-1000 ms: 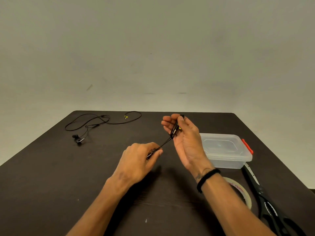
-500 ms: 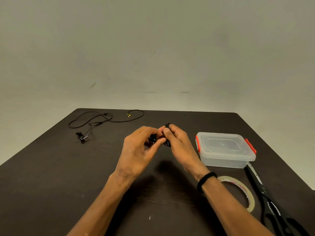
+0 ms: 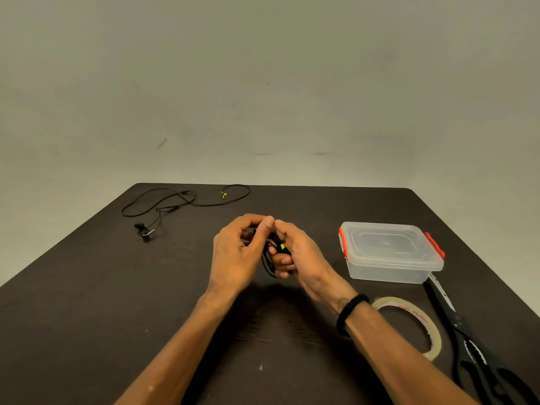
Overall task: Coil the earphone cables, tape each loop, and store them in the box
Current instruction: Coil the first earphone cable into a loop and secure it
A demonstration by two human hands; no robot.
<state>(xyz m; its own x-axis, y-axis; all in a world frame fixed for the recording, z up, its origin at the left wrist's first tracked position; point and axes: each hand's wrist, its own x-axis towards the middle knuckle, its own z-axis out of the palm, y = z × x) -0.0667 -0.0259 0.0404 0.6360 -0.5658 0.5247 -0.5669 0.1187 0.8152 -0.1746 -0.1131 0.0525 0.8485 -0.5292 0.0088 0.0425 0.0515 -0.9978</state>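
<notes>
A black earphone cable, coiled into a small bundle point(image 3: 271, 255) with a yellow tag, hangs between my two hands above the middle of the dark table point(image 3: 87, 302). My left hand point(image 3: 238, 252) pinches its top with thumb and fingers. My right hand point(image 3: 298, 254) curls round the bundle from the right, thumb meeting the left thumb. A second black earphone point(image 3: 175, 204) lies uncoiled at the far left of the table. The clear plastic box point(image 3: 388, 252) with red clips stands to the right, lid on.
A roll of clear tape point(image 3: 409, 325) lies flat near my right forearm. Black scissors point(image 3: 467, 340) lie along the table's right edge, in front of the box. A plain wall stands behind the table.
The cable was stretched between my hands, left hand pulling low. My hands have since come together and the cable is now a small bundle held by both.
</notes>
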